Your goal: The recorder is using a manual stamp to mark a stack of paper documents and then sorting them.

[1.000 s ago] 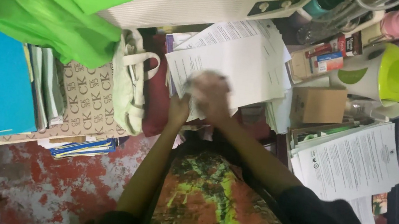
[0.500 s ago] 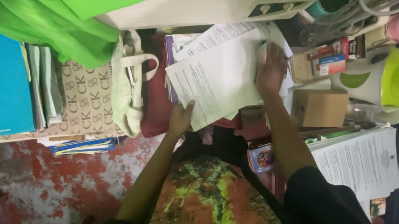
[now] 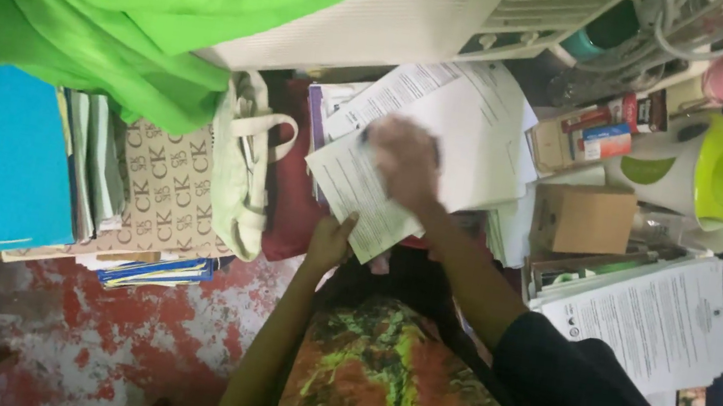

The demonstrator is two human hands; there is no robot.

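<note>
A: What are the hands doing?

B: The left hand pinches the bottom edge of a white printed sheet. The right hand lies flat on top of that sheet, fingers spread a bit. It looks blurry, so I cannot tell if it grips anything.

A: Where is the sheet?

B: On a pile of papers, between a cream cloth bag and a small brown box. A green and white kettle stands just past the box.

A: Is the sheet heavy?

B: No, I think it is very light and floppy. It can bend, crease or tear. It may slide off the other papers too.

A: Where should you hold it?

B: At an edge or corner, like the left hand does, with a soft pinch
</note>
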